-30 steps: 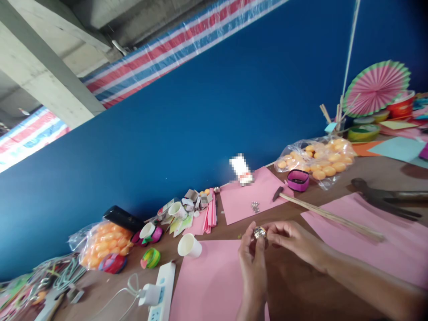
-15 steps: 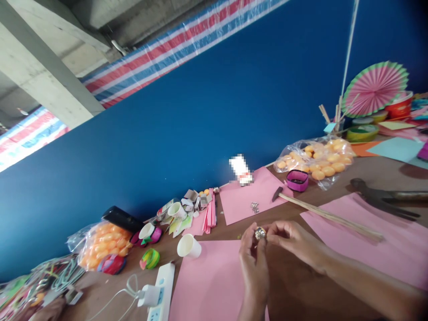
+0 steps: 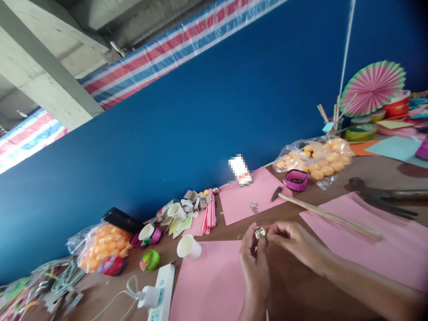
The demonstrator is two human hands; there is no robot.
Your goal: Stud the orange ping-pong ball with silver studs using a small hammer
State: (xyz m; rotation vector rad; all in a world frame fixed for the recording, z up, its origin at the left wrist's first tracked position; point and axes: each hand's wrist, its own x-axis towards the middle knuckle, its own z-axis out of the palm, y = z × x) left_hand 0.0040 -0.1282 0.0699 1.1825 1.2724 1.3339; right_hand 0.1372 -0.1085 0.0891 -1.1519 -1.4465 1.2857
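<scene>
My left hand point(image 3: 253, 254) holds a shiny silver metal ball point(image 3: 260, 233), possibly a bell, between thumb and fingers. Close against the ball's right side, my right hand point(image 3: 287, 236) is closed in a pinch; whatever is between its fingertips is too small to make out. Both hands are above the brown table, at the right edge of a pink paper sheet point(image 3: 207, 281). Beyond them, a cluster of small silver beads or bells point(image 3: 254, 207) lies on another pink sheet point(image 3: 234, 209). A white paper cup point(image 3: 189, 247) stands tilted in view to the left.
A small wooden-handled hammer point(image 3: 327, 216) and a larger claw hammer point(image 3: 384, 196) lie to the right. Bags of orange plastic eggs point(image 3: 326, 169) sit at the back right and left. A white power strip point(image 3: 162, 290) with a plugged-in charger is at lower left. A blue wall point(image 3: 187, 133) stands behind.
My hands keep nearly the same pose around the metal ball. Another person's hand at the lower left has gone out of view. The view has shifted very slightly.
</scene>
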